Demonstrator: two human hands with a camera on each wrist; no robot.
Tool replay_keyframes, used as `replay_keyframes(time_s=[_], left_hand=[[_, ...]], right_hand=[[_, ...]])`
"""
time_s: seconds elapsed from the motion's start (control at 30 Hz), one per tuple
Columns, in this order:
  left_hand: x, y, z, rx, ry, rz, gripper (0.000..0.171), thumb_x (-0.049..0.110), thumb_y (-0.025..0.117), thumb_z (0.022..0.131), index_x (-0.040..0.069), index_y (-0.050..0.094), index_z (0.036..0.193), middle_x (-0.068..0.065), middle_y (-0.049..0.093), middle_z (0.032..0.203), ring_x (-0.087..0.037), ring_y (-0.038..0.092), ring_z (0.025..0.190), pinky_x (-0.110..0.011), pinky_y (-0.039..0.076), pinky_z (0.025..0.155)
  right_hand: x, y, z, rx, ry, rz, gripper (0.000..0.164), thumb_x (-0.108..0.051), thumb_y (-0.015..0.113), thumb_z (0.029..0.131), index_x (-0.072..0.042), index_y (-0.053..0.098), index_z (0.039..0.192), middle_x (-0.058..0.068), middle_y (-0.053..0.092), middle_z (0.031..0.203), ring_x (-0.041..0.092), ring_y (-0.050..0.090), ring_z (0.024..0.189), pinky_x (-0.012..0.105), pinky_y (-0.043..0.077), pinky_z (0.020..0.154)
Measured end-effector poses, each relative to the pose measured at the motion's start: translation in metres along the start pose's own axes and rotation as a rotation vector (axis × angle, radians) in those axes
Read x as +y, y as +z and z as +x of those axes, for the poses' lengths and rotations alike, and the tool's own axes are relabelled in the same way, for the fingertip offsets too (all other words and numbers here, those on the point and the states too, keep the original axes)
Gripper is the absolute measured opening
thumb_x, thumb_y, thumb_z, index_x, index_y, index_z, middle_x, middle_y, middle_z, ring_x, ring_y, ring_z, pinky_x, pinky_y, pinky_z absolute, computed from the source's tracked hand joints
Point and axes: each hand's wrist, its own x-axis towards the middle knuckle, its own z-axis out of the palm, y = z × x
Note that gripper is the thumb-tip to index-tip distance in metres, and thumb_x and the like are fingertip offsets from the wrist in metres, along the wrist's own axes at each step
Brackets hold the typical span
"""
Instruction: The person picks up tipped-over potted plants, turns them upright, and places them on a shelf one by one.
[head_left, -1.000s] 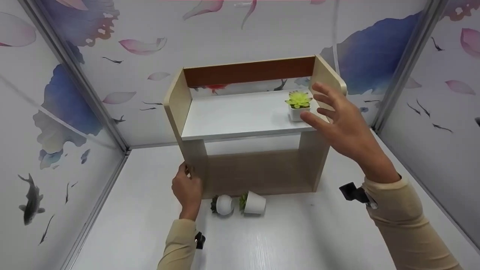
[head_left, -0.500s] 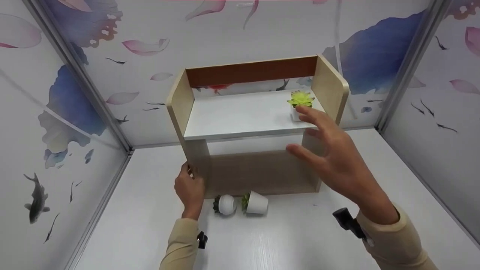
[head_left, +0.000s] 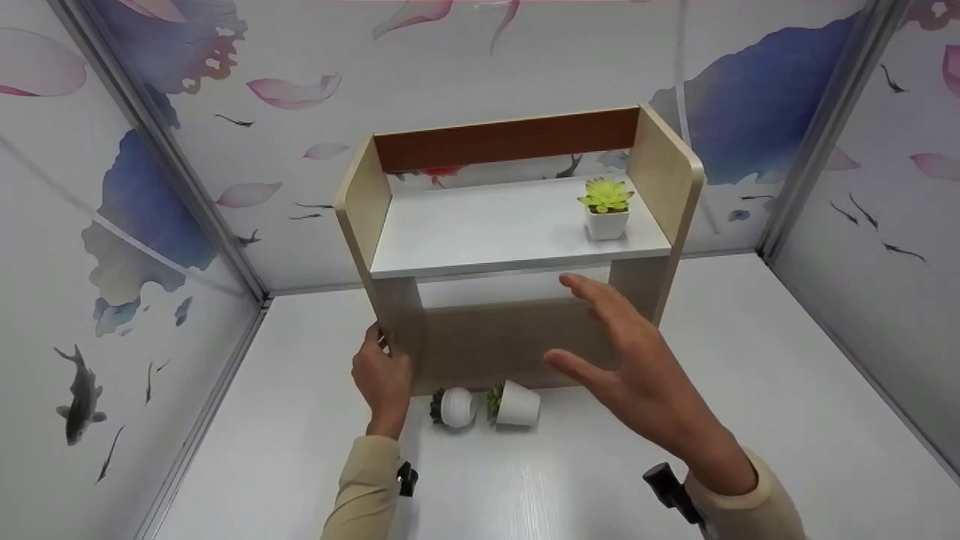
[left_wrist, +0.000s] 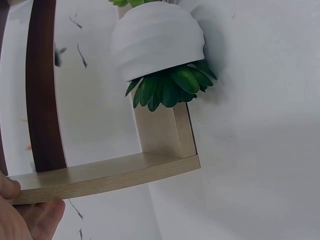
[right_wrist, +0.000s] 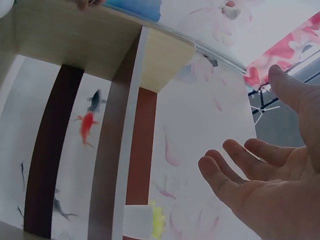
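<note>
A small wooden shelf unit [head_left: 506,345] stands on the white table. My left hand [head_left: 382,379] grips the edge of its left side panel; in the left wrist view thumb and fingers [left_wrist: 47,215] lie on either side of that panel. On the upper white board, near its right end, stands a yellow-green succulent [head_left: 606,206] in a square white pot. My right hand [head_left: 637,367] hangs in front of the shelf with fingers spread and holds nothing. Below it to the left, two potted succulents lie tipped over: one in a rounded white pot [head_left: 457,407], one in a tapered white pot [head_left: 519,403].
Printed white wall panels [head_left: 480,67] rise behind and at both sides, joined by metal posts [head_left: 814,135]. The white table [head_left: 262,420] stretches around the shelf. A reddish-brown strip [head_left: 510,141] spans the upper back of the unit.
My right hand has drawn away from the yellow-green succulent, down and to the left, leaving that plant on the upper board. My left hand keeps its grip on the side panel.
</note>
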Motion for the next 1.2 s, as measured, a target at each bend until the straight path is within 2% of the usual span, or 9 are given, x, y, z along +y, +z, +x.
replay_keyframes(time_s=[0.2, 0.37, 0.57, 0.97, 1.2], left_hand=[[-0.002, -0.001, 0.000, -0.008, -0.003, -0.001, 0.031, 0.002, 0.064, 0.098, -0.006, 0.065, 0.128, -0.024, 0.072, 0.118, -0.037, 0.074, 0.104, -0.051, 0.060, 0.083], [-0.003, 0.000, 0.000, -0.006, -0.007, -0.004, 0.031, 0.001, 0.064, 0.098, -0.006, 0.065, 0.128, -0.024, 0.072, 0.118, -0.037, 0.074, 0.105, -0.051, 0.060, 0.084], [-0.004, 0.001, 0.000, -0.010, -0.013, 0.005, 0.030, 0.002, 0.063, 0.099, -0.006, 0.065, 0.128, -0.024, 0.072, 0.119, -0.037, 0.074, 0.105, -0.051, 0.060, 0.084], [-0.002, 0.000, 0.002, -0.012, -0.019, -0.001, 0.030, 0.006, 0.063, 0.101, -0.006, 0.066, 0.128, -0.024, 0.073, 0.116, -0.036, 0.074, 0.103, -0.050, 0.060, 0.082], [-0.002, -0.001, 0.001, -0.010, -0.014, 0.004, 0.029, 0.007, 0.064, 0.101, -0.006, 0.066, 0.127, -0.024, 0.073, 0.117, -0.036, 0.074, 0.103, -0.050, 0.060, 0.083]], right_hand=[[0.010, 0.017, -0.007, -0.030, 0.027, 0.020, 0.079, -0.024, 0.081, 0.089, -0.017, 0.041, 0.157, 0.000, 0.044, 0.158, 0.020, 0.045, 0.144, 0.043, 0.043, 0.113], [0.018, 0.031, -0.010, -0.087, 0.105, 0.036, 0.079, -0.031, 0.080, 0.090, -0.017, 0.041, 0.157, 0.001, 0.043, 0.159, 0.024, 0.045, 0.144, 0.051, 0.042, 0.113], [0.037, 0.052, -0.011, -0.138, 0.189, 0.029, 0.082, -0.035, 0.081, 0.089, -0.011, 0.040, 0.156, 0.008, 0.042, 0.160, 0.031, 0.041, 0.147, 0.058, 0.038, 0.114], [0.090, 0.098, -0.008, -0.180, 0.276, 0.022, 0.078, -0.028, 0.081, 0.090, -0.004, 0.043, 0.153, 0.020, 0.042, 0.158, 0.040, 0.036, 0.148, 0.060, 0.035, 0.115], [0.112, 0.118, -0.013, -0.233, 0.310, 0.015, 0.079, -0.021, 0.082, 0.088, 0.003, 0.042, 0.152, 0.027, 0.039, 0.158, 0.046, 0.032, 0.148, 0.063, 0.031, 0.116]])
